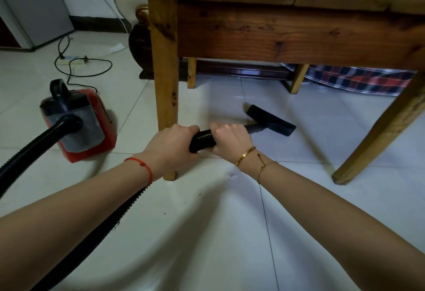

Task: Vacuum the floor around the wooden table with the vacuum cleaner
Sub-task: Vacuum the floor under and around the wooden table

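— Where are the hands?
— Both the left hand (171, 147) and right hand (230, 140) are wrapped around the black hose (203, 140).
— And the nozzle (271, 119)?
— Flat on the tiled floor (207, 233) under the wooden table (276, 35); the red vacuum cleaner (79, 121) sits to the left.

Knotty wood table (276, 38); glossy tile floor (207, 233); ribbed black plastic hose (203, 140).

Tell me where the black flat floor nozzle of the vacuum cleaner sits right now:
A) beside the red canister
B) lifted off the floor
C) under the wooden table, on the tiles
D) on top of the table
C: the black flat floor nozzle rests on the pale tiled floor beneath the wooden table, past its near leg.
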A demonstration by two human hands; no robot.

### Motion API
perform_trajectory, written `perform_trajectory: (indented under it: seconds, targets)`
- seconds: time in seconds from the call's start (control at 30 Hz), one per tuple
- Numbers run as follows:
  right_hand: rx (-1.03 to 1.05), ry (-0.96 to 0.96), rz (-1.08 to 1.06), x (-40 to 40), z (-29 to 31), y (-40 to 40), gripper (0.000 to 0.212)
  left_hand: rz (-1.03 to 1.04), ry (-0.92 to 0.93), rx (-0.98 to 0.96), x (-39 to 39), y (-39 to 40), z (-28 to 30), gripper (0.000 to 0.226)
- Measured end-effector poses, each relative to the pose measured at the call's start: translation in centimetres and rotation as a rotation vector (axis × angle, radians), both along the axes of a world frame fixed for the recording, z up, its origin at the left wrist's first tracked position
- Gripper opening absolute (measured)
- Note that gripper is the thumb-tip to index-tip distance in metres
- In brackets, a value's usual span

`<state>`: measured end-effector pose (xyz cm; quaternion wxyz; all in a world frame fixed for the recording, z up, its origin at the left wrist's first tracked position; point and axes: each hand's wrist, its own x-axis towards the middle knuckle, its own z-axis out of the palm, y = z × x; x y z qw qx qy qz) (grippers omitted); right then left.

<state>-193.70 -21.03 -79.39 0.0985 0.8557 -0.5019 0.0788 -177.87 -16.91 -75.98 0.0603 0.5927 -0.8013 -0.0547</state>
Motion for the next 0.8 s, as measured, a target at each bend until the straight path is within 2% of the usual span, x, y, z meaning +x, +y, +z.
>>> perform_trajectory:
  seconds: [0.3,0.47,0.67,0.8]
  targets:
    - [0.014,0.013,-0.271,-8.1,-1.1,-1.2,0.042,-0.115,0.015,0.001,-8.7,-3.9,-1.4,0.032]
    - [0.052,-0.008,-0.395,-12.6,-2.1,-1.4,0.039,-0.178,-0.014,-0.010,-13.9,-5.2,-2.2,0.030]
    - [0.129,-0.016,-0.405,-16.6,-3.2,-1.2,0.039,-0.245,-0.038,-0.023,-17.4,-5.3,-3.4,0.029]
    - [0.146,-0.124,-0.325,-17.5,-4.0,-0.9,0.034,-0.235,-0.008,0.006,-17.3,-5.1,-4.0,0.029]
